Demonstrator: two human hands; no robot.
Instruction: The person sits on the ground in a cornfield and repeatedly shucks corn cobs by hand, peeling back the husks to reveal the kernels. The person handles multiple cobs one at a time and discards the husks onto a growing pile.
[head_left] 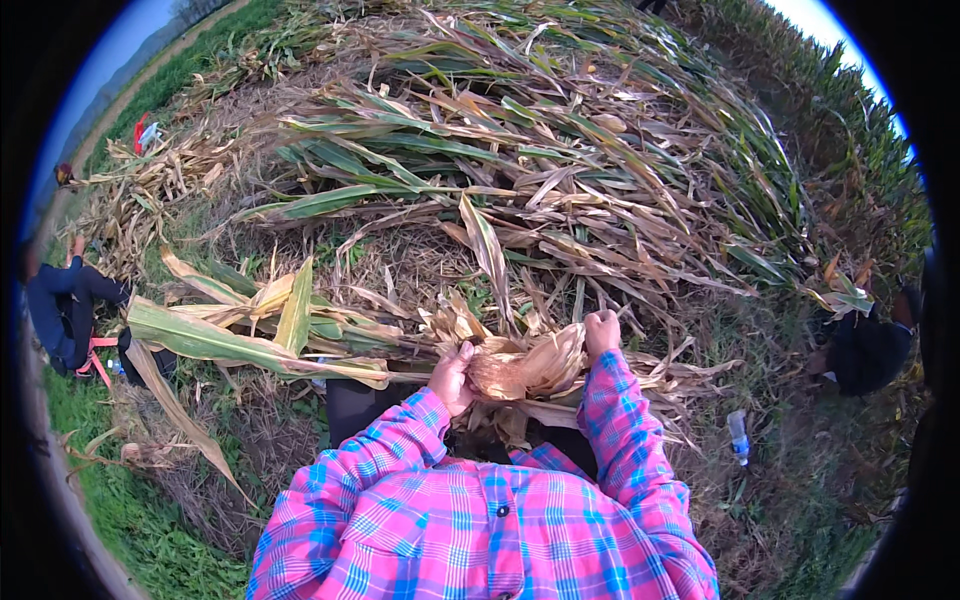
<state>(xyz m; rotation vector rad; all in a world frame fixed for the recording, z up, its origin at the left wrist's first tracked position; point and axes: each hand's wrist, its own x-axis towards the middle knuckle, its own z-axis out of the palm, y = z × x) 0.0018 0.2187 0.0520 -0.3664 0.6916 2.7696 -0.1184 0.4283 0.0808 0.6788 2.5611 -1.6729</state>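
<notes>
Over my lap lies an ear of corn (500,374) wrapped in dry tan husk, still joined to a cut corn stalk (410,348) whose leaves reach out to the left. My left hand (454,380) is closed at the left end of the ear, its thumb on top. At the other end, my right hand (602,333) is curled shut on the husk leaves (560,365), which stand partly spread from the ear. The undersides of both grips are hidden.
Cut corn stalks (480,150) cover the ground ahead in a broad heap. A plastic bottle (739,437) lies in the grass to the right. People in dark clothes are at the left (68,305) and right (868,350). Standing corn (810,110) lines the far right.
</notes>
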